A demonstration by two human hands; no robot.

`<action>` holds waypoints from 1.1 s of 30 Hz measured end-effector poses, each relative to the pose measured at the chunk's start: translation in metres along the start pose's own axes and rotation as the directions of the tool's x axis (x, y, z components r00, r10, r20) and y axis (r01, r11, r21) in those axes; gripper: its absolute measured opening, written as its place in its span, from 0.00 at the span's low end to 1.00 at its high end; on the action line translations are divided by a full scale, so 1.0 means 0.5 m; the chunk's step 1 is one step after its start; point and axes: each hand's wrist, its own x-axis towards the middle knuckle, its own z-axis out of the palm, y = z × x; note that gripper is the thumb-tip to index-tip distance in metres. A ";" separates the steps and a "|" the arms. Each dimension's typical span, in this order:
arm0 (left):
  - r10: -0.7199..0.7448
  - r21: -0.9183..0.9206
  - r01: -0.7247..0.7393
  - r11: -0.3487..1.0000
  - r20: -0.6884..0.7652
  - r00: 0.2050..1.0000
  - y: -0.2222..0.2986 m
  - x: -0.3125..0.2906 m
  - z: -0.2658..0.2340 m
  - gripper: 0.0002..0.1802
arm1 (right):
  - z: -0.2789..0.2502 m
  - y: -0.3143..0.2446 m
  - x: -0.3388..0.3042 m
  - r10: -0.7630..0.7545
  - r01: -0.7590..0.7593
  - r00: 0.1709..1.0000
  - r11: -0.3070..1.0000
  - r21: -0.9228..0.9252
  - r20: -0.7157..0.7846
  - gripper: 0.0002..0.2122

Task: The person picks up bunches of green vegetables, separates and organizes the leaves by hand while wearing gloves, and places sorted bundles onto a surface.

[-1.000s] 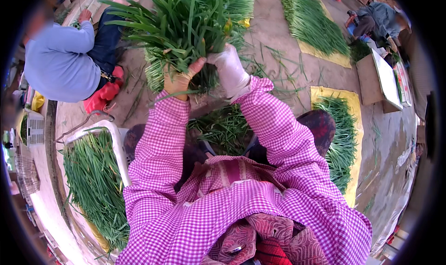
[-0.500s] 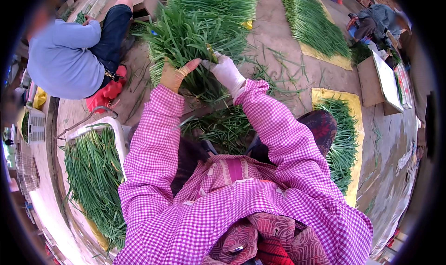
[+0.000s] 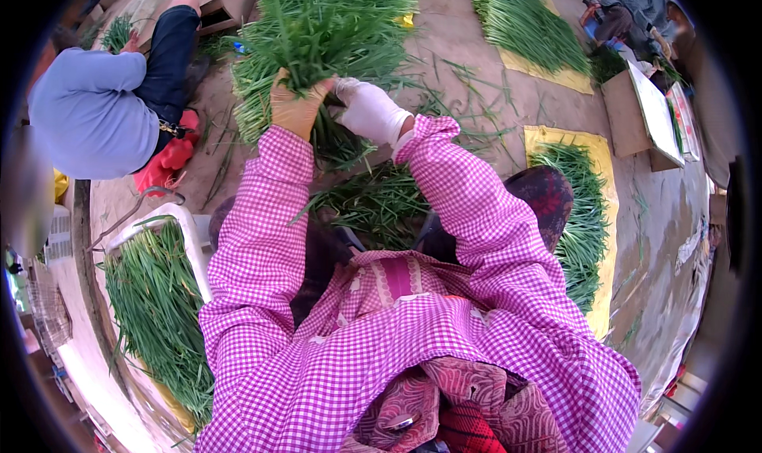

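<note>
A bunch of garlic chives [image 3: 305, 44] stands gathered in front of me, its leaves fanning upward. My left hand [image 3: 297, 108], in a yellowish glove, wraps round the bunch from the left with its thumb across the front. From the right, my right hand [image 3: 370, 113], in a white glove, is closed against the same bunch, touching the left thumb; its fingertips are partly hidden. Behind the bunch lies a broad pile of chives [image 3: 357, 5]. Loose green leaves [image 3: 381, 203] lie on the ground between my legs.
A white crate [image 3: 194, 251] with chives beside it stands at my left. More chives lie on yellow sheets [image 3: 602, 239] at right and far right. A person in a blue top [image 3: 87, 112] sits at left; another person [image 3: 635, 17] works at far right near a propped board [image 3: 655, 116].
The view has shifted, so the surroundings sit further left and higher. My hands have drawn closer together, and the bunch looks more tightly gathered between them.
</note>
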 end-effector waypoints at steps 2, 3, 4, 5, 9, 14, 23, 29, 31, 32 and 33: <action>0.070 -0.028 -0.075 0.997 -0.127 0.989 -0.020 0.004 -0.015 0.28 | -0.019 -0.004 -0.017 -0.051 0.051 0.999 0.999 0.015 -0.011 0.29; 0.098 0.027 -0.095 0.995 -0.161 0.982 -0.024 0.011 -0.026 0.26 | -0.032 -0.008 -0.036 0.048 -0.037 0.997 0.985 0.167 -0.062 0.28; 0.123 0.078 -0.111 0.991 -0.187 0.974 -0.017 0.018 -0.031 0.25 | -0.046 -0.011 -0.058 0.159 -0.121 0.982 0.941 0.315 -0.101 0.27; 0.151 0.129 -0.126 0.984 -0.212 0.966 -0.008 0.027 -0.037 0.24 | -0.049 0.001 -0.080 0.190 -0.140 0.969 0.949 0.282 -0.158 0.30; 0.015 -0.126 -0.060 0.990 -0.330 0.944 0.020 0.041 -0.033 0.27 | 0.022 0.033 -0.151 0.205 -0.240 0.963 0.947 -0.214 -0.173 0.42; 0.101 0.184 -0.037 0.982 -0.350 0.931 -0.053 0.063 -0.049 0.32 | 0.120 0.002 -0.102 0.165 -0.224 0.963 0.931 -0.289 -0.214 0.47; 0.026 -0.076 -0.008 0.997 0.236 0.971 0.003 0.003 -0.036 0.29 | 0.057 0.029 0.010 0.311 -0.321 0.943 0.943 -0.088 -0.116 0.18; 0.117 0.228 -0.168 0.959 0.223 0.968 -0.023 0.010 0.006 0.29 | 0.053 0.000 0.000 0.216 -0.215 0.976 0.910 -0.354 -0.037 0.12; 0.077 0.107 -0.093 0.990 0.146 0.986 -0.037 0.021 -0.001 0.27 | 0.040 0.006 0.001 0.202 -0.170 0.979 0.881 -0.440 0.025 0.12; 0.033 0.133 -0.046 0.990 0.097 0.995 -0.029 0.022 -0.008 0.27 | 0.003 -0.026 -0.023 0.111 -0.137 0.990 0.895 -0.425 -0.086 0.13; -0.010 0.158 0.003 0.987 0.046 0.999 -0.023 0.026 -0.017 0.26 | -0.003 -0.005 -0.038 0.072 -0.129 0.987 0.888 -0.442 -0.144 0.17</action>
